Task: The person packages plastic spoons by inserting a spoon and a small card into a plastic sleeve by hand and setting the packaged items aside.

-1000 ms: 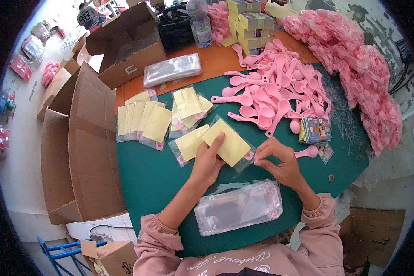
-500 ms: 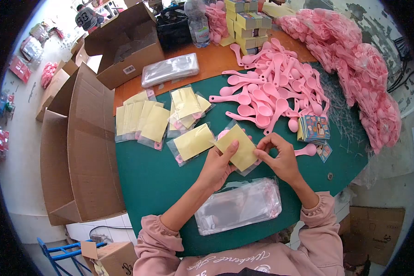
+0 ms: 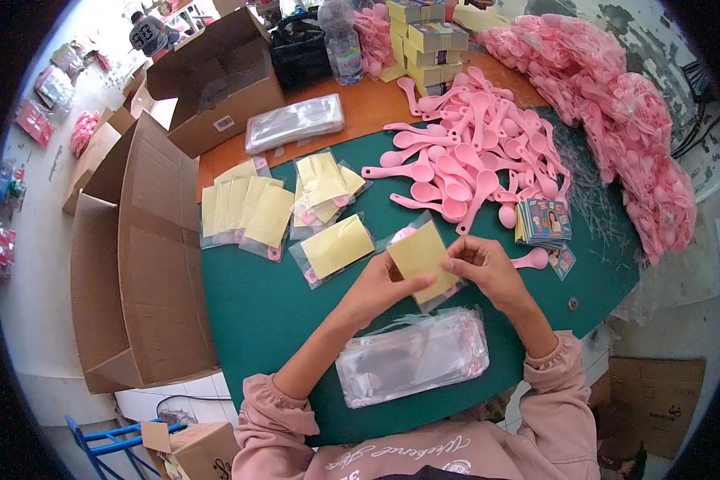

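A clear plastic bag with a pale yellow card and a pink spoon partly behind it is held between my hands. My left hand grips its left and lower side, the thumb lying across the card. At the right edge, my right hand pinches the bag with closed fingers. Just left lies a filled bag with a yellow card. Below my hands rests a stack of clear bags. Beyond them spreads a pile of pink measuring spoons, with a stack of printed cards at its near right.
More filled bags lie at the left of the green table mat. Open cardboard boxes stand along the left edge. A bottle, card bundles and bagged pink spoons line the back and right.
The held bag has shifted slightly right and turned more upright. My left thumb has slid lower across the card, and my right fingers have moved over its right edge.
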Tool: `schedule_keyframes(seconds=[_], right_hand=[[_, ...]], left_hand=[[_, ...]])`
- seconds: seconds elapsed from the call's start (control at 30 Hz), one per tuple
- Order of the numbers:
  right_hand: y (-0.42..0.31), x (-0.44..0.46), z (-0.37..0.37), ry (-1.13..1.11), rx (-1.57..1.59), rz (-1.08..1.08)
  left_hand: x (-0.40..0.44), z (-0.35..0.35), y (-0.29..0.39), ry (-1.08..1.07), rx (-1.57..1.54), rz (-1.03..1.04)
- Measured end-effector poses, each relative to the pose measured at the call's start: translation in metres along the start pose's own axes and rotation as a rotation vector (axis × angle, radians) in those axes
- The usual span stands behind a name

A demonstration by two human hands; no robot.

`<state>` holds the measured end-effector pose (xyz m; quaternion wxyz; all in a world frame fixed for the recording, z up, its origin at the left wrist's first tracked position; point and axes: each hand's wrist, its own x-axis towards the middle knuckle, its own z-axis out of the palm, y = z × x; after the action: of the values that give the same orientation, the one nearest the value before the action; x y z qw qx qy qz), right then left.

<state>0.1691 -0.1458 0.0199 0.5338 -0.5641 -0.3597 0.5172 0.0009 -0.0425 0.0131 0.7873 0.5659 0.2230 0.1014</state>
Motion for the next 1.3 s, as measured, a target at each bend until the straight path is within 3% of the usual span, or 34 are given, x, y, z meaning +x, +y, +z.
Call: schedule_keyframes(seconds=[0.07, 0.13, 0.27, 0.33, 0.37, 0.4, 0.43, 0.5, 0.53, 0.6, 0.63, 0.67, 0.7, 0.77, 0.83, 0.97, 1.03, 1.1, 1.17, 1.2, 1.23, 1.27, 1.3], right_hand=[[0.001, 0.000, -0.004, 0.009, 0.027, -0.003], [0.002, -0.001, -0.008, -0.089, 0.217, 0.021], [0.004, -0.001, -0.009, -0.112, 0.155, -0.030], [-0.003, 0.002, -0.013, 0.080, -0.436, -0.186], [-0.005, 0.008, -0.017, 0.078, -0.435, -0.189], [-0.004, 0.014, -0.023, 0.208, -0.940, -0.425], [-0.003, 0.018, -0.028, 0.344, -1.445, -0.660], [0.001, 0.022, -0.031, 0.352, -1.512, -0.649], [0.001, 0.023, -0.032, 0.366, -1.620, -0.667], [0.004, 0.026, -0.033, 0.376, -1.731, -0.681], [0.006, 0.027, -0.034, 0.376, -1.769, -0.704], [0.007, 0.028, -0.034, 0.377, -1.809, -0.725], [0.006, 0.027, -0.035, 0.379, -1.814, -0.720], [0.005, 0.026, -0.037, 0.305, -1.815, -0.772], [0.004, 0.025, -0.039, 0.306, -1.805, -0.789], [0.000, 0.021, -0.035, 0.265, -1.744, -0.784], [-0.001, 0.019, -0.035, 0.311, -1.643, -0.792], [-0.005, 0.016, -0.032, 0.355, -1.542, -0.798], [-0.015, 0.010, -0.024, 0.492, -1.199, -0.828], [-0.018, 0.008, -0.021, 0.487, -1.200, -0.829], [-0.021, 0.006, -0.018, 0.496, -1.012, -0.829], [-0.023, 0.004, -0.017, 0.502, -0.824, -0.822], [-0.024, 0.002, -0.019, 0.499, -0.826, -0.819]], left_hand=[[-0.002, -0.002, 0.005, -0.022, 0.094, 0.067], [-0.002, -0.008, 0.010, -0.064, 0.061, -0.093], [-0.006, -0.024, 0.024, -0.106, 0.122, -0.087], [-0.013, -0.043, 0.042, 0.079, 0.355, -0.007], [-0.017, -0.058, 0.049, 0.150, 0.327, 0.059], [-0.021, -0.079, 0.048, 0.326, 0.520, 0.023], [-0.024, -0.085, 0.049, 0.325, 0.524, 0.024], [-0.025, -0.092, 0.053, 0.779, 1.149, 0.227], [-0.022, -0.090, 0.053, 0.780, 1.150, 0.231], [-0.014, -0.080, 0.048, 0.840, 1.623, 0.280], [-0.011, -0.071, 0.047, 0.838, 1.621, 0.281], [-0.009, -0.061, 0.048, 0.635, 1.690, 0.140], [-0.007, -0.054, 0.047, 0.426, 1.742, 0.002], [0.000, -0.075, 0.025, 0.397, 1.729, 0.030], [0.003, -0.090, 0.022, 0.513, 1.777, 0.164], [-0.003, -0.102, 0.030, 0.590, 1.742, -0.009], [-0.009, -0.084, 0.037, 0.659, 1.757, 0.011], [-0.011, -0.061, 0.037, 0.599, 1.621, 0.403], [-0.015, -0.017, 0.038, 0.140, 1.228, 0.426], [-0.018, 0.005, 0.025, -0.007, 1.164, 0.394], [-0.020, 0.021, 0.014, -0.151, 1.095, 0.364], [-0.020, 0.030, 0.009, -0.148, 1.090, 0.364], [-0.019, 0.036, 0.003, -0.181, 1.087, 0.313]])
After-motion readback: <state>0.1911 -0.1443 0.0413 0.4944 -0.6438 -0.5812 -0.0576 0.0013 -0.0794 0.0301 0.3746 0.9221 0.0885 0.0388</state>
